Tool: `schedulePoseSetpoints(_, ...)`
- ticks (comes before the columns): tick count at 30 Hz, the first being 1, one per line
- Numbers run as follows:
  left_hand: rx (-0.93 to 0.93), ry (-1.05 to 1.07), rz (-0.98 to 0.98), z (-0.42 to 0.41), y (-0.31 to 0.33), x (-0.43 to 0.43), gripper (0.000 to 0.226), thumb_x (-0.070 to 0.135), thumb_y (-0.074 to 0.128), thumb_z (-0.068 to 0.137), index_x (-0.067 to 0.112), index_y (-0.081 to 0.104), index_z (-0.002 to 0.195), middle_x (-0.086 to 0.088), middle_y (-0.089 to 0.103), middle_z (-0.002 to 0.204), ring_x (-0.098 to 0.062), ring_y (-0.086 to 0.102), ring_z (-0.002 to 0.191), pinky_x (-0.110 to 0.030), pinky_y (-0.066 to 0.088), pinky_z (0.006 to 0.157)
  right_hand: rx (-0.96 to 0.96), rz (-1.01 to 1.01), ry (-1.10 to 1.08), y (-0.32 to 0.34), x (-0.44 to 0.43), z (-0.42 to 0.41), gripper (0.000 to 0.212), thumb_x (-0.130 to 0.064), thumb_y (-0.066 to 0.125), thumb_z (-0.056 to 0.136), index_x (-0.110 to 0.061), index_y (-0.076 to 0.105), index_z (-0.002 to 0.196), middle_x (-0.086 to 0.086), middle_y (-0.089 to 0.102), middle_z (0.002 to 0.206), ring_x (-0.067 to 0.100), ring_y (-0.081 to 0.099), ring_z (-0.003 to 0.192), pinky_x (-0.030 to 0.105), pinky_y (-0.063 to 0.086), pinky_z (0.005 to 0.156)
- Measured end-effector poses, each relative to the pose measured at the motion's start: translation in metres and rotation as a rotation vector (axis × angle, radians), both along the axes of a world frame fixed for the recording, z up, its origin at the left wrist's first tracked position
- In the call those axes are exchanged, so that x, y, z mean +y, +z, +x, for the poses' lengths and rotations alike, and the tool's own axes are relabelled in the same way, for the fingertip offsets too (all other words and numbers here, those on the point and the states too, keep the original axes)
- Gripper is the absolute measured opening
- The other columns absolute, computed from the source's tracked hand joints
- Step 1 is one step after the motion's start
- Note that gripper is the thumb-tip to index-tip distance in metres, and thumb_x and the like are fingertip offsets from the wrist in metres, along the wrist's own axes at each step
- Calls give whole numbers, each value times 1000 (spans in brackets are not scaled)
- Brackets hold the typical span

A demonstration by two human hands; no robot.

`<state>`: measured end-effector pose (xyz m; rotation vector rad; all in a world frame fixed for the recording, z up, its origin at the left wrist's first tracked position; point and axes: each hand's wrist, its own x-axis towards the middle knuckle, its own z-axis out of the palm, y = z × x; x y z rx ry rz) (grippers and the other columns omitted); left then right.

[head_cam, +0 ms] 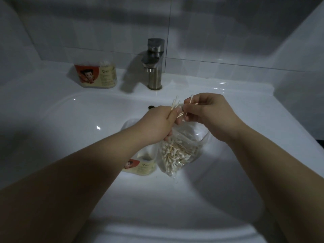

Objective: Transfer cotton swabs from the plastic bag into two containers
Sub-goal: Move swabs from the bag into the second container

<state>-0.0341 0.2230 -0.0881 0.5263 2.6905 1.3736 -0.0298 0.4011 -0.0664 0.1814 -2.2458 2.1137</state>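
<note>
A clear plastic bag (pixel 177 151) full of cotton swabs hangs over the sink bowl. My left hand (pixel 157 125) grips its upper edge together with a small bunch of swabs (pixel 174 106) that stick up past my fingers. Beside it, my right hand (pixel 208 111) pinches a few swabs between thumb and fingers, touching the bunch. One labelled container (pixel 142 164) sits in the bowl just left of the bag, partly hidden by my left wrist. A second labelled container (pixel 98 75) holding swabs stands on the ledge at the back left.
A steel faucet (pixel 154 64) rises at the back centre of the white sink (pixel 70 120). A dark overflow hole (pixel 151 107) sits behind my left hand. White tiled walls close in behind and on both sides.
</note>
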Motion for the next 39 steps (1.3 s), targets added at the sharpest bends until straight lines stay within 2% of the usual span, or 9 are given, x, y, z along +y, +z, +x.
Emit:
schedulePoseSetpoints(4,-35,100,48,-1,-1,0,44,40,35,111,19,60,81,-3,61,63,-12,58,49,-23,47,55,-2,-91,-162,1,7,-6,13,10,73,83,19,64,88,17,67,88,25,68,69,29,59,71)
schedulePoseSetpoints(7,-103,139,133,-1,-2,0,43,37,36,111,16,60,83,-3,60,63,-19,62,57,-29,52,59,-46,-135,-194,1,10,-6,26,10,73,83,7,65,108,17,73,85,26,71,69,28,60,72)
schedulePoseSetpoints(10,-182,127,226,0,-5,3,39,35,38,111,12,61,88,-2,63,68,-12,66,56,-23,51,51,-59,-92,-127,-3,6,-4,31,5,72,87,1,64,117,20,76,85,29,74,74,29,61,73)
schedulePoseSetpoints(21,-151,52,119,6,-4,6,37,36,34,111,19,56,88,-5,67,69,-18,71,56,-24,55,51,-60,-76,49,-5,3,-3,15,-3,65,94,8,74,90,27,74,98,36,75,93,31,61,81)
schedulePoseSetpoints(27,-135,-2,56,11,-1,7,34,44,31,110,23,57,102,-4,71,68,-21,73,57,-32,63,59,-17,-44,19,-6,4,-4,10,1,71,89,11,74,91,36,69,97,32,72,83,30,60,77)
schedulePoseSetpoints(30,-250,12,216,11,2,9,36,41,33,111,15,59,111,-10,74,75,-26,75,63,-36,64,62,2,-13,65,-7,3,-2,11,2,69,90,13,72,91,32,70,89,29,70,78,30,60,77)
schedulePoseSetpoints(32,-361,-5,341,13,3,10,36,38,34,112,13,60,108,-10,72,73,-24,70,60,-33,59,56,21,8,77,-8,0,-2,13,2,70,89,15,70,89,26,67,80,25,65,72,32,61,78)
schedulePoseSetpoints(35,-369,-47,288,12,2,11,36,36,34,112,14,62,107,0,57,68,-9,52,49,-23,45,48,73,68,26,-11,-2,-4,15,-2,70,88,12,69,85,29,61,74,25,58,62,35,58,69)
schedulePoseSetpoints(39,-471,-119,348,13,3,11,37,37,34,112,11,59,104,8,40,62,-5,35,48,-19,36,46,188,335,-42,-11,-2,-4,19,-24,66,92,-8,75,90,20,71,77,20,61,61,29,50,59)
